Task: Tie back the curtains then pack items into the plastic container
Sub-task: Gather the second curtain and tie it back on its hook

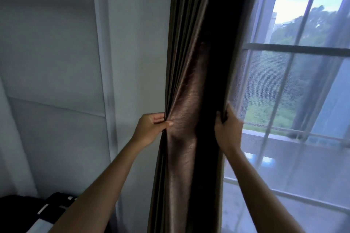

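A dark brown curtain (191, 85) hangs gathered in folds down the middle of the view, next to the window. My left hand (149, 128) grips the curtain's left edge, fingers and thumb pinching the folds. My right hand (227, 128) holds the curtain's right edge, fingers curled round the fabric. The two hands squeeze the curtain into a narrow bundle at about the same height. No tie-back and no plastic container are in view.
A sheer white curtain (284, 100) covers the window (295, 49) on the right, with trees outside. A grey padded wall panel (51, 53) fills the left. Dark items with white stripes (47, 210) lie at the bottom left.
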